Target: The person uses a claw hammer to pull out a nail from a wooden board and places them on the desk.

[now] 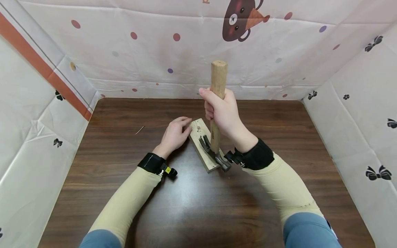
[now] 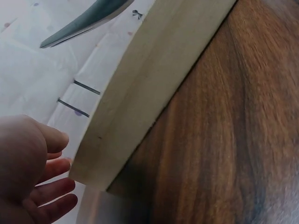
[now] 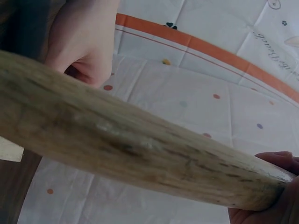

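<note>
In the head view, my right hand [image 1: 223, 112] grips the wooden handle of a claw hammer [image 1: 219, 77], which stands upright. The hammer's dark head is low over the near half of a pale wooden block [image 1: 212, 168], its claw pointing toward the far left; contact is unclear. Two nails [image 2: 81, 100] stick up from the block near its far end in the left wrist view. Beside that end is my left hand [image 1: 175, 134], fingers loosely bent and fingertips at the block's corner. The right wrist view shows the handle [image 3: 140, 140] close up.
A thin, light-coloured stick-like piece [image 1: 139, 130] lies on the brown wooden table [image 1: 124, 165], left of my left hand. White printed sheets [image 1: 149, 51] rise as walls along the back and both sides.
</note>
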Available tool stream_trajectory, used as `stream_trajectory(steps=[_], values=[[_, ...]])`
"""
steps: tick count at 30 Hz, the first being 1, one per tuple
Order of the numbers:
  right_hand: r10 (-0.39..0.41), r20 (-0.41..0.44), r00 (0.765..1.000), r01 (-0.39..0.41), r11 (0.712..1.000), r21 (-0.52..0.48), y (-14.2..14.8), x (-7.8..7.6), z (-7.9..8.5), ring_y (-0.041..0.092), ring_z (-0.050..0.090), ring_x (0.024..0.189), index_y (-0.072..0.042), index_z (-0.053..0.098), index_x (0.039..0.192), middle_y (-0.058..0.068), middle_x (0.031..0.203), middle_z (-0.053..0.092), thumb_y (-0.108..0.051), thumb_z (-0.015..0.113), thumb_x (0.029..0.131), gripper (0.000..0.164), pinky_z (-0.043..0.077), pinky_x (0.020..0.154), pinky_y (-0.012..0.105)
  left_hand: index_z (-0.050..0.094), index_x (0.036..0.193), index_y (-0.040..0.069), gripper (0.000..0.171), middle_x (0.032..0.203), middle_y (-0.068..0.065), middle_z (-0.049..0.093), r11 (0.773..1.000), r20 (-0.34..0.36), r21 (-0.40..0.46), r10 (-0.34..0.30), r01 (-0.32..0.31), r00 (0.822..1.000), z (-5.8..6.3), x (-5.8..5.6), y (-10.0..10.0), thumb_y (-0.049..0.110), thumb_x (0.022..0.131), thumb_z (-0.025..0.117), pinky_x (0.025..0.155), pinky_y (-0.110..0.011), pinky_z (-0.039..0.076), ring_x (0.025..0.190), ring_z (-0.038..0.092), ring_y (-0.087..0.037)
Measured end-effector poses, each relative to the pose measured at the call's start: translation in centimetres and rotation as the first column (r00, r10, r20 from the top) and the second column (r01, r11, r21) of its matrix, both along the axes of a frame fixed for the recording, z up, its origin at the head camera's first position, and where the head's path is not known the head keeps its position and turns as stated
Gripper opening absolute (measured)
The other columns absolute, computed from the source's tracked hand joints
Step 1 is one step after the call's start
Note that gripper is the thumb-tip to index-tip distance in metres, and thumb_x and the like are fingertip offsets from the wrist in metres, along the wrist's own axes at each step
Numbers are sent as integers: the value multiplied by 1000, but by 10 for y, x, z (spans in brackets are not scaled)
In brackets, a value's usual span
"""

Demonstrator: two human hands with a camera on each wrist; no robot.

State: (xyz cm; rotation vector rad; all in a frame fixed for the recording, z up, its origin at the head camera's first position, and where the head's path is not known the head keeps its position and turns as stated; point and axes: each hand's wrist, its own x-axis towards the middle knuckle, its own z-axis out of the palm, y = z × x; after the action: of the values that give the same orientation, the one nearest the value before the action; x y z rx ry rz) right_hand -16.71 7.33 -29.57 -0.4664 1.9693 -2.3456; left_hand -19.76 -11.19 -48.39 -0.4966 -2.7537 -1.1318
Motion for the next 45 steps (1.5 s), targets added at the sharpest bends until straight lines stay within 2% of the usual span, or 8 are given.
stream_trajectory(steps=[4,9,17,23,29,38,45], values=[[-10,8,1000,10,1000,10,-5,-7,-2,10,31,44,-10,52,76,-3,54,31,-14,63,106,32,30,45,27,71,140,2,40,141,-14,67,1000,15,-17,24,-24,1000,-4,-3,1,24,107,65,105,-48,51,128,64,-30],[-11,25,1000,9,998,69,-12,-17,-4,11,32,43,-12,50,72,-3,53,31,-17,64,106,37,31,46,27,71,139,2,41,138,-14,68,999,30,-18,41,-40,999,-9,-5,1,26,107,67,105,-47,52,128,65,-30],[0,68,998,-7,994,113,-13,-26,-7,12,31,44,-13,45,71,-3,54,30,-20,65,106,41,29,47,27,69,140,0,39,138,-15,69,999,43,21,-27,26,999,-11,-9,2,23,109,64,105,-45,52,128,65,-31],[3,99,995,-14,994,109,-17,-31,-9,11,32,44,-13,45,70,-3,53,30,-19,65,106,41,29,46,26,63,148,-1,42,146,-19,64,997,121,64,-60,52,991,-11,-13,2,21,111,60,114,-47,47,139,58,-34],[-14,116,993,-1,993,122,-20,-35,-10,12,34,44,-12,48,72,-2,55,33,-20,66,106,39,31,46,27,62,149,2,43,147,-16,64,993,193,113,-59,37,980,-12,-15,2,23,111,60,115,-46,46,138,59,-33],[-57,98,994,35,978,208,-26,-40,-11,14,37,45,-12,48,75,-1,54,38,-24,65,106,38,34,48,28,66,147,4,41,144,-13,67,991,178,129,-48,25,983,-16,-15,2,23,111,61,115,-46,46,138,60,-31],[-75,126,989,46,975,215,-33,-46,-13,12,35,42,-11,51,77,-1,53,38,-23,66,106,35,33,44,27,66,146,2,41,144,-14,67,991,160,129,-47,26,986,-18,-16,2,23,111,61,116,-46,46,138,60,-32]])
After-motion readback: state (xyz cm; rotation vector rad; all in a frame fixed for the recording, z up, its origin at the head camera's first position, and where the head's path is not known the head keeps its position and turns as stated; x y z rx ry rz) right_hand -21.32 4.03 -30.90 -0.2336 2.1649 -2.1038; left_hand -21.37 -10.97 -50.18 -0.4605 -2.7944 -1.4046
